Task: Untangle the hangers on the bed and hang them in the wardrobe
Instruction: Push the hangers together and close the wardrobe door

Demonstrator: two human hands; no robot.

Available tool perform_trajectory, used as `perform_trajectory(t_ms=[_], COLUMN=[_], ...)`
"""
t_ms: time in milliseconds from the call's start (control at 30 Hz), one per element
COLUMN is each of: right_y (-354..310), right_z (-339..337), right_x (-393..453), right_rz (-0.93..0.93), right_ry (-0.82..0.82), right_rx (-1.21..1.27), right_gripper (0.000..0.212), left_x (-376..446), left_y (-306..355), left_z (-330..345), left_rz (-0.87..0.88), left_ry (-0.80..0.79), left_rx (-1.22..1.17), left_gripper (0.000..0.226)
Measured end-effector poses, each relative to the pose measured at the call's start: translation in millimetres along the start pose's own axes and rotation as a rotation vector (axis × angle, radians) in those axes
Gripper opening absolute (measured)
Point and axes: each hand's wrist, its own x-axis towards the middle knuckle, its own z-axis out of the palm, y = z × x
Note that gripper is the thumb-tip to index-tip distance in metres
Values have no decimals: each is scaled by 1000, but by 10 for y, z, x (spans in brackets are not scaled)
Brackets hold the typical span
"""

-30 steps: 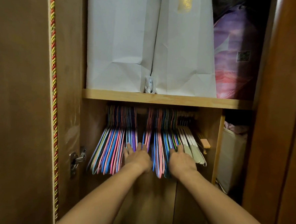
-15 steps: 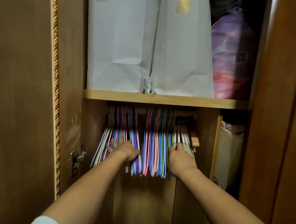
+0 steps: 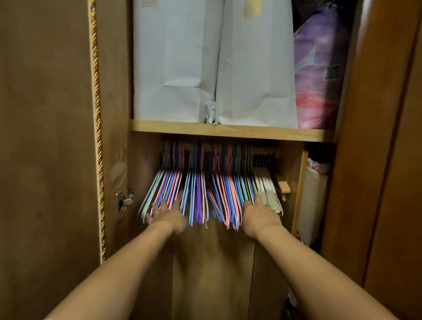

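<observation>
Several thin coloured hangers (image 3: 198,196) in blue, pink, purple and green hang in a row from a rail under the wooden shelf (image 3: 231,130) inside the wardrobe. A few thicker white hangers (image 3: 265,185) hang at the right end of the row. My left hand (image 3: 168,215) lies with spread fingers against the lower ends of the left bunch. My right hand (image 3: 258,217) presses with straight fingers where the coloured hangers meet the white ones. Neither hand grips a hanger.
Two large white paper bags (image 3: 177,54) and a purple printed package (image 3: 317,67) stand on the shelf above. The open wardrobe door (image 3: 39,124) with a red-gold cord (image 3: 95,91) is at the left. A light-coloured box (image 3: 312,203) sits in the right compartment.
My left hand has slid leftward along the hanger ends, pushing the left bunch together. The right hand stayed at the right end, and the gap in the row has narrowed.
</observation>
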Motion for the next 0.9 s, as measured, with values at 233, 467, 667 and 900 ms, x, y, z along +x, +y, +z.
perform_trajectory(t_ms=[233, 467, 667, 900], right_y=[228, 440, 180, -200], right_z=[-161, -164, -386, -549], right_x=[-635, -1511, -1967, -2307], right_rz=[-145, -262, -376, -518], right_ry=[-46, -140, -157, -145], right_rx=[26, 76, 127, 207], right_gripper=[50, 54, 54, 53], left_x=[-1102, -2697, -3753, -4545], left_y=[-121, -208, -477, -1231], left_z=[28, 49, -190, -594], left_rz=[19, 31, 52, -120], left_ry=[118, 289, 544, 1224], left_rx=[-51, -63, -86, 61], left_gripper=[66, 58, 43, 61])
